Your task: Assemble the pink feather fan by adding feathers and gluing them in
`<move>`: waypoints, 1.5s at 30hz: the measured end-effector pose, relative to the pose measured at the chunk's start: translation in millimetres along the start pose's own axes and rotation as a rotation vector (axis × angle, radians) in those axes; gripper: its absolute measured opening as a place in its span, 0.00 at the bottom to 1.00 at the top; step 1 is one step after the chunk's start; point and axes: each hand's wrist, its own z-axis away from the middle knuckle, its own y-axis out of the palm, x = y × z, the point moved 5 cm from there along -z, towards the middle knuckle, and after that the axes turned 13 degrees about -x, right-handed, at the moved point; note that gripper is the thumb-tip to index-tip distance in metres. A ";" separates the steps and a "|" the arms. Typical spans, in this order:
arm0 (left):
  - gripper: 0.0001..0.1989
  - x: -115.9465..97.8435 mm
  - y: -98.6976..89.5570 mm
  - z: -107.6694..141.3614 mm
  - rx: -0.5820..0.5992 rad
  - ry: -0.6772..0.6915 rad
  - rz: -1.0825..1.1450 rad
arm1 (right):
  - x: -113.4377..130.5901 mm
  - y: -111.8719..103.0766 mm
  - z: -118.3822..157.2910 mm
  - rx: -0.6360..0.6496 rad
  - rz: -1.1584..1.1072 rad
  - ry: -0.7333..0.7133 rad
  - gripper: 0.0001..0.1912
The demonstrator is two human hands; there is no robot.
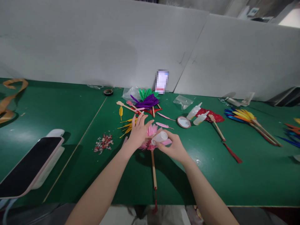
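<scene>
A pink feather fan [152, 129] lies on the green table, its wooden handle [154, 170] pointing toward me and a red tassel hanging past the table edge. In my right hand [174, 147] is a small white squeeze bottle [161, 137], tilted with its tip down at the fan's centre; the tip itself is hidden. My left hand [139, 131] rests over the fan's left side, fingers spread and partly covering the feathers. Loose pink feathers [165, 125] lie just beyond the fan, and yellow feathers [126, 126] are left of my left hand.
Behind the fan sit purple feathers [147, 101], green feathers [148, 92] and a propped phone [161, 82]. To the right are two squeeze bottles [194, 111], a round dish [184, 122], a red fan [214, 116] and a multicoloured feather fan [246, 116]. Leftward lie scraps [103, 143] and a large phone [30, 164].
</scene>
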 end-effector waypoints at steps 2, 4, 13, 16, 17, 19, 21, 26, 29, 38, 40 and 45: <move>0.31 -0.5 -1.0 -0.4 -0.001 -0.001 0.002 | -0.5 -0.4 0.0 0.002 0.010 0.001 0.07; 0.31 -1.1 -2.3 -0.7 -0.003 -0.003 0.015 | -0.8 -1.2 0.1 -0.001 0.021 0.000 0.06; 0.32 -0.6 -2.2 -0.4 -0.011 0.016 0.030 | -1.1 -4.6 -1.0 -0.038 0.043 0.007 0.05; 0.32 -0.1 -1.0 0.1 -0.018 0.018 0.028 | -0.8 -4.2 -0.6 -0.024 0.043 0.008 0.05; 0.31 -0.1 -0.8 0.2 -0.019 0.017 0.027 | -0.7 -4.2 -0.5 -0.021 0.048 0.009 0.05; 0.31 0.0 -0.7 0.3 -0.022 0.014 0.028 | -0.1 -5.3 -0.7 -0.036 0.058 0.012 0.04; 0.32 0.1 -0.6 0.5 -0.024 0.016 0.035 | 0.9 -6.4 -1.2 -0.053 0.061 0.015 0.04; 0.33 0.6 -0.4 0.4 -0.015 0.012 0.049 | 2.0 -6.4 -2.0 -0.067 0.085 0.004 0.04; 0.33 0.5 -0.8 0.1 -0.001 0.005 0.051 | 0.5 -8.2 -1.6 -0.121 0.087 0.004 0.05; 0.34 0.5 -0.3 -0.1 -0.021 0.004 0.062 | -2.3 -25.1 -3.1 -0.304 -0.063 0.001 0.08; 0.34 0.2 -0.5 -0.1 -0.033 -0.002 0.068 | -6.0 -33.6 -5.0 -0.406 -0.236 0.028 0.08; 0.31 -0.5 -5.3 -2.9 -0.065 -0.014 0.089 | -19.9 -49.7 -10.5 -0.560 -0.524 0.149 0.13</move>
